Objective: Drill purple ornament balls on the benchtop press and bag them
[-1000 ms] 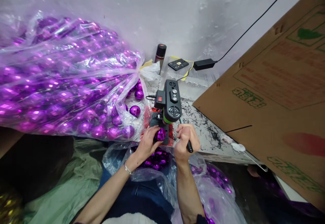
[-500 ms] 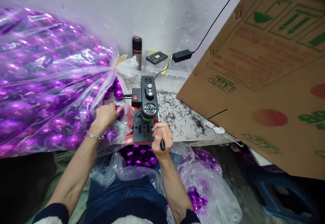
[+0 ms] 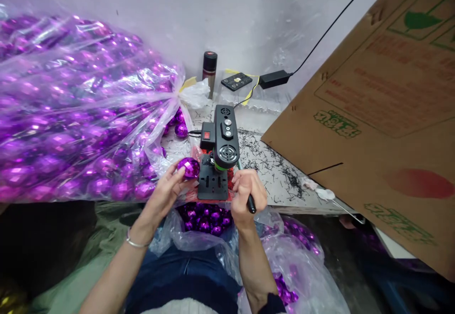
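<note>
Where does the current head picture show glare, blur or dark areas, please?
Head view: glare streaks the large plastic bag, and small glints sit on the ball in the left hand; head view: print on the cardboard box looks smeared, while the black machine looks fairly sharp; head view: the far lower left is very dark.

Left hand [image 3: 167,191] holds purple ball [image 3: 189,167] — right hand [image 3: 246,193], black handle [image 3: 251,205].

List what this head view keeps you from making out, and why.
Head view:
Purple ball: partly covered by the left hand.
Lever handle: middle hidden by the right hand.
Black machine: its top housing hides what lies beneath.
Cardboard box: cut off by the top and right edges; red lettering too blurred to read.
</note>
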{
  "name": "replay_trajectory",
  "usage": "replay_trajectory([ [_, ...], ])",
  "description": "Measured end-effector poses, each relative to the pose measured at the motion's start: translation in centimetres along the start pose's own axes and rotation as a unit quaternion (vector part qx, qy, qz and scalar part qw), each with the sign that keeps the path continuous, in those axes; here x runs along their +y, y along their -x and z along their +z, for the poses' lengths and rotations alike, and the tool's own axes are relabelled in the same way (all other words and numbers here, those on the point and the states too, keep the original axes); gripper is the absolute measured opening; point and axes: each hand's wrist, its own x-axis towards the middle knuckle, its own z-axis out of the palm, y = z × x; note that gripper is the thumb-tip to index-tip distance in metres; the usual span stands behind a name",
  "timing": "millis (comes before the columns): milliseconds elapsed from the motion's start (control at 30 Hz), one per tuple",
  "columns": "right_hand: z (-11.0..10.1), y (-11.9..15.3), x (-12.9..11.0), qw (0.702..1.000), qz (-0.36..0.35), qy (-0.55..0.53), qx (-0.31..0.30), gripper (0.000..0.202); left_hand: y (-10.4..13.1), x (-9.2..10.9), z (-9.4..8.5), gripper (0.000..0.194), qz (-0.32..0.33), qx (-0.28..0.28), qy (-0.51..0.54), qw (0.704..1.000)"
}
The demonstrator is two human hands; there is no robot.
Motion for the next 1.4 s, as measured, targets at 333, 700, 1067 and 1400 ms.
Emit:
replay_trajectory([
  [333, -0.4, -0.1, -0.1, 0.999, 0.002, 0.034, -0.015, 0.035, -0.8, -8.8, 4.1, 0.062, 0.157, 0.053, -0.220, 0.961],
  [700, -0.6, 0.2, -0.3, 0.999, -0.001, 0.025, -0.032, 0.033, -2.1, -10.0, 4.6, 0.057, 0.273, 0.037, -0.353, 0.894],
  [1067, -0.4, 1.9, 0.6, 0.999, -0.003, 0.027, -0.017, 0.032, -2.3, -11.0, 4.3, 0.055, 0.293, 0.019, -0.359, 0.886],
  [1400, 0.9, 5.2, 3.5, 0.998, -0.040, 0.023, 0.032, 0.033, -2.1, -11.2, 4.5, 0.051, 0.316, 0.016, -0.346, 0.883],
])
